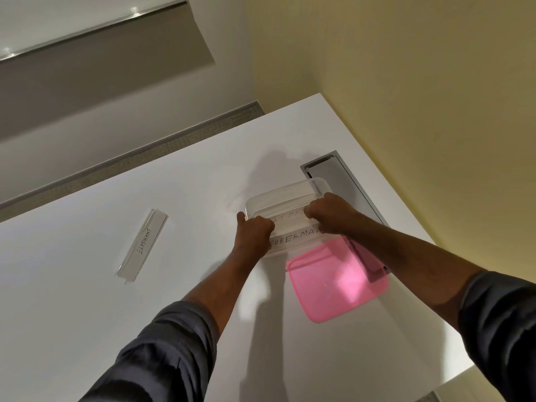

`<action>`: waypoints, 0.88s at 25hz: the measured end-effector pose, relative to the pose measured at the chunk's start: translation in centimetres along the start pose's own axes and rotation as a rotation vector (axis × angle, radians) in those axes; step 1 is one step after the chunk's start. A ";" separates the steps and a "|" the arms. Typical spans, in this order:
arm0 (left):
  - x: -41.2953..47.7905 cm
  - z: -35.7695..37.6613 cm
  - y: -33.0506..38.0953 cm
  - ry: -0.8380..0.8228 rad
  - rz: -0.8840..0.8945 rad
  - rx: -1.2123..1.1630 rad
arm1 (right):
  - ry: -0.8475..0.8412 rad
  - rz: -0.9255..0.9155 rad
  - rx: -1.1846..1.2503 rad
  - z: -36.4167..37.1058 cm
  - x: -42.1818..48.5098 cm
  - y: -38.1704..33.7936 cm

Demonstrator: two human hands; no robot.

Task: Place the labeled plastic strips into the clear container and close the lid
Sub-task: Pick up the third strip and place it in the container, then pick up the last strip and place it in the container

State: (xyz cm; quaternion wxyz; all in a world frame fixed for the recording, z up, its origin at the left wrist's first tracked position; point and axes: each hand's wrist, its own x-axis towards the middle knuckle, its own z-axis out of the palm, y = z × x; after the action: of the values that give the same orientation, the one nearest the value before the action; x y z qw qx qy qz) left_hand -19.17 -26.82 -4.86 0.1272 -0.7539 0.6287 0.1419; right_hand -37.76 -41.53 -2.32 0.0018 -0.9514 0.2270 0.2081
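Both hands are curled over the clear container (285, 198), fingers bent down into its open top. The left hand (255, 231) is at the container's left end, thumb outside against the wall and fingers folded in over a labeled strip; the right hand (330, 213) is at the right end, knuckles up, fingers likewise tucked inside. Between them lies a strip (287, 216) whose lettering reads partly as "AT MA", and each hand seems to pinch one end of it, though the fingertips are hidden, so the exact hold cannot be made out. Just nearer the person, a second strip marked "SUPERMAN" (294, 240) lies in the container along its near wall. The container sits on the white table (203, 285) toward the far right corner, its far right end touching or overlapping a grey recessed panel (333, 172) set along the right edge. The pink lid (336, 281) lies flat on the table just beside the container's near right corner, partly over the panel. Well apart to the left, near the middle of the surface, a third strip labeled "ELEPHANT" (143, 246) lies alone, angled toward the far edge. Dark sleeves (162, 352) cover both forearms.
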 end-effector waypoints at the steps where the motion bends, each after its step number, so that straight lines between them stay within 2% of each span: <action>1: 0.0 -0.1 -0.1 0.002 0.005 -0.017 | 0.009 0.003 0.010 0.1 -0.1 0.0; 3: -0.3 -0.5 -0.4 0.030 0.026 -0.091 | 0.030 0.030 0.078 0.0 -0.3 0.0; 5: -1.3 -0.9 -0.8 0.102 0.054 -0.222 | 0.064 0.103 0.249 -0.6 -0.6 -0.2; 9: -5.0 -1.6 -2.2 0.428 0.130 -0.445 | 0.220 0.173 0.543 -2.5 -0.8 -1.3; 12: -7.6 -1.7 -4.7 0.577 0.063 -0.560 | 0.299 0.157 0.685 -4.2 0.1 -4.1; 17: -12.5 -0.2 -10.2 0.552 -0.192 -0.721 | 0.342 0.146 0.926 -6.6 2.8 -11.4; 22: -17.6 2.5 -17.4 0.429 -0.482 -0.821 | 0.254 0.089 1.018 -8.3 6.3 -19.4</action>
State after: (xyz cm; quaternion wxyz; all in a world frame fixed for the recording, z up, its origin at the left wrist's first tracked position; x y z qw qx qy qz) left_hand -5.13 -6.78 -0.39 -0.2817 -0.8771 0.3418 0.1858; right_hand -21.01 -27.61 1.03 0.4275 -0.8372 0.3381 -0.0455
